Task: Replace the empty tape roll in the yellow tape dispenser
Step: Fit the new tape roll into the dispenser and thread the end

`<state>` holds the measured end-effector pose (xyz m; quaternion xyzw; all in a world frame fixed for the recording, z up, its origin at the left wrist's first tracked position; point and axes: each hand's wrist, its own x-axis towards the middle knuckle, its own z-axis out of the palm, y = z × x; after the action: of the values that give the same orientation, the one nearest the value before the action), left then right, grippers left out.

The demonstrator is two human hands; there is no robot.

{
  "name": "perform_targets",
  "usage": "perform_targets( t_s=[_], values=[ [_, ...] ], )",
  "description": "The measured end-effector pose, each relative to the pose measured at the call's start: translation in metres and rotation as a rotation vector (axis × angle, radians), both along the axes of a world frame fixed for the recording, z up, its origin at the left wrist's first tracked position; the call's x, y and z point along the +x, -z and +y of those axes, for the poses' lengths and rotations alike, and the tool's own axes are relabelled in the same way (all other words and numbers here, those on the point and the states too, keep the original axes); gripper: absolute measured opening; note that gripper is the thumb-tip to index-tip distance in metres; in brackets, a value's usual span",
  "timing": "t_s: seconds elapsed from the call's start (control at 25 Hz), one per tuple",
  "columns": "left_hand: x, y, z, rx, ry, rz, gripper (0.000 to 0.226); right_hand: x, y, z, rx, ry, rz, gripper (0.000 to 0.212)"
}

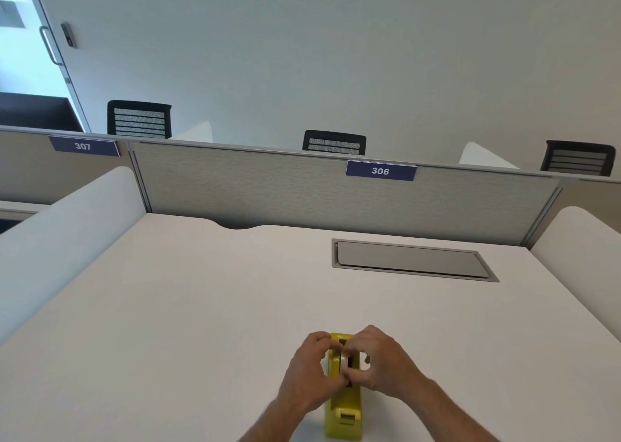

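The yellow tape dispenser (343, 416) stands on the white desk (188, 324) near the front edge, its cutter end toward me. A pale tape roll (343, 362) sits in the dispenser's middle slot, only a sliver of it showing. My left hand (311, 371) wraps the dispenser's left side, thumb and fingers pinched at the roll. From the other side, my right hand (378, 357) pinches the same roll with its fingertips. Whether the roll carries tape is hidden by the fingers.
A grey cable hatch (411, 260) is set into the desk at the back right. A grey partition (268, 186) labelled 306 closes the back, with white side dividers (67, 226) left and right. Black chairs (139, 119) stand beyond it.
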<state>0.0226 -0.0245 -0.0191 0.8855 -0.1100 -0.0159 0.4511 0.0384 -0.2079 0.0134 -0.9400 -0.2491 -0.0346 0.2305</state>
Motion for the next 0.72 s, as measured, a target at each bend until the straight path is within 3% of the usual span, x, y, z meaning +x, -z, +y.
perform_targets(
  t_s=[0.6, 0.72],
  values=[
    [0.002, 0.0037, 0.0022, -0.037, -0.007, -0.014, 0.038, 0.0034, -0.0029, 0.0028, 0.057, 0.023, 0.03, 0.016],
    [0.0019, 0.003, 0.0014, -0.035, -0.006, 0.003, 0.045, 0.0024, -0.0016, 0.0024, 0.031, 0.048, 0.057, 0.025]
  ],
)
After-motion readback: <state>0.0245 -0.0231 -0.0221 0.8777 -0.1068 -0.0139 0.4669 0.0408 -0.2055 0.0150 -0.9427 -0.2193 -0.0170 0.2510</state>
